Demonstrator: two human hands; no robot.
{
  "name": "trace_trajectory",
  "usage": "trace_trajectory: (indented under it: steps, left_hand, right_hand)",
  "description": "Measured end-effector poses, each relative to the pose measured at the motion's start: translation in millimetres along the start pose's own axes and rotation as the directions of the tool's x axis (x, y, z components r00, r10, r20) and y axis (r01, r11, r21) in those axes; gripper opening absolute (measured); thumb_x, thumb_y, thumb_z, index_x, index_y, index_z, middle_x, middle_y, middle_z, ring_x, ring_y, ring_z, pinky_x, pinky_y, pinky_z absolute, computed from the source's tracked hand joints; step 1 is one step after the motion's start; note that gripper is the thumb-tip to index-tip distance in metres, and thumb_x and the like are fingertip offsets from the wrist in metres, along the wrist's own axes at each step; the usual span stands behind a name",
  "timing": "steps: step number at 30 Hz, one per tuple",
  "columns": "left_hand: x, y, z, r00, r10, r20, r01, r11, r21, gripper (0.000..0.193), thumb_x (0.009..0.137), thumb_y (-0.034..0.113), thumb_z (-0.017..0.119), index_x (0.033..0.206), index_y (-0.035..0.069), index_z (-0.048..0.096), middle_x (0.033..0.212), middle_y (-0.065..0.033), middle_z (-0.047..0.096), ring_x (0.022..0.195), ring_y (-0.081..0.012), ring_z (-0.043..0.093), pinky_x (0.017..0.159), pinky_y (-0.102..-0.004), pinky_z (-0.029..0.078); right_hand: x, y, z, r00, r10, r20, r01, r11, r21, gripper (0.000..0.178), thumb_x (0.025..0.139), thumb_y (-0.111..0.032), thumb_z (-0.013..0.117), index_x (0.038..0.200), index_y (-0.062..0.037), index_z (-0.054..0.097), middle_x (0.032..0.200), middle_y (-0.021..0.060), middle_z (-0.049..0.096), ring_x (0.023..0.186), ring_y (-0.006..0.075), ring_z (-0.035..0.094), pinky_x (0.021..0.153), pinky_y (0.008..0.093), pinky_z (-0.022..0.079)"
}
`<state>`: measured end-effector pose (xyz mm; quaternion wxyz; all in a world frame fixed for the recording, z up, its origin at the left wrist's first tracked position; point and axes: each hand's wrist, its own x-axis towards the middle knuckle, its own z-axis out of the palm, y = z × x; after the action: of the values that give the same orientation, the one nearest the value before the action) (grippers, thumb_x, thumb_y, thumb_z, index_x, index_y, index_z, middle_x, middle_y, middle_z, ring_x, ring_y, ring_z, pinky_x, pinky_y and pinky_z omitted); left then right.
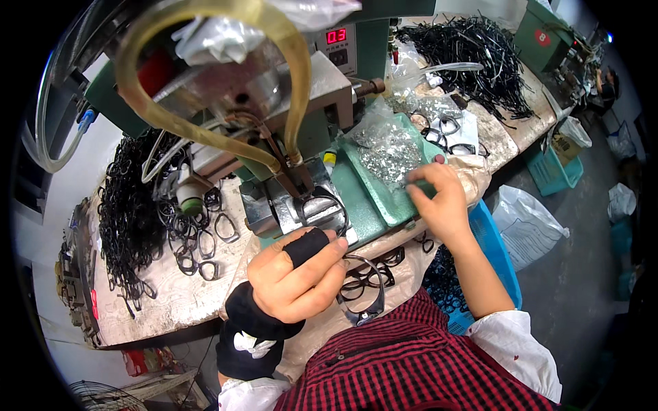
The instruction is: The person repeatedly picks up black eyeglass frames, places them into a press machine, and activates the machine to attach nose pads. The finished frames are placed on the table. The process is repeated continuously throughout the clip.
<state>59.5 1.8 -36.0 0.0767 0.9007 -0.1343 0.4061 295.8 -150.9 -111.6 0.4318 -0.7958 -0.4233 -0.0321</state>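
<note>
My left hand (298, 274), with a black finger sleeve and a black wrist cover, pinches a dark eyeglass frame (381, 291). One rim lies on the metal fixture (274, 205) under the narrow metal tips of a bench machine (296, 183). The other rim hangs beside my fingers; the part under my fingertips is hidden. My right hand (444, 202) is over the right edge of a green tray (363, 185), thumb and forefinger slightly apart. Its fingertips are beside small silvery metal pieces (391, 154) in clear plastic. I see nothing between those fingers.
Black frames are heaped at left (127, 226); dark strips (473, 58) lie at the back right. A yellowish hose (298, 75) loops over the machine. Several frames lie near my lap. A blue basket (497, 260) and a white bag (524, 226) stand at right.
</note>
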Motion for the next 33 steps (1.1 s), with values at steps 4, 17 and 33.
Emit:
trace_trajectory:
  steps: [4,17,33]
  left_hand:
    - [-16.6,6.8,1.5,0.994,-0.099,-0.052,0.094,0.992,-0.088,0.033,0.064,-0.009,0.069,0.096,-0.001,0.065,0.108,-0.0161,0.07,0.096,-0.0368,0.072,0.085,-0.0483,0.06]
    - [-135.9,-20.1,-132.8,0.469,-0.688,-0.554,0.843,0.162,0.513,0.011,0.085,0.008,0.071,0.096,0.007,0.07,0.106,-0.0087,0.067,0.101,-0.0291,0.061,0.09,-0.0399,0.041]
    - [-164.0,-83.6,-92.2,0.677,-0.716,-0.17,0.68,0.52,0.517,0.018,0.083,0.003,0.074,0.101,0.007,0.074,0.123,-0.0126,0.068,0.112,-0.0314,0.062,0.096,-0.0376,0.043]
  right_hand:
    - [-0.5,-12.4,12.9,0.998,-0.038,0.042,0.044,0.987,-0.155,0.007,0.075,-0.006,0.072,0.081,-0.0045,0.07,0.086,0.0119,0.062,0.093,0.0331,0.059,0.085,0.0432,0.047]
    - [8.3,-17.5,32.6,0.998,-0.04,-0.056,0.047,0.989,0.142,0.013,0.09,0.0,0.065,0.101,-0.0004,0.072,0.093,0.0101,0.07,0.091,0.0226,0.065,0.085,0.0307,0.048]
    - [-3.9,-51.8,-17.8,1.0,-0.002,0.026,-0.006,0.961,0.277,0.013,0.077,-0.003,0.069,0.089,-0.0031,0.075,0.087,0.0094,0.071,0.086,0.0242,0.066,0.082,0.0354,0.049]
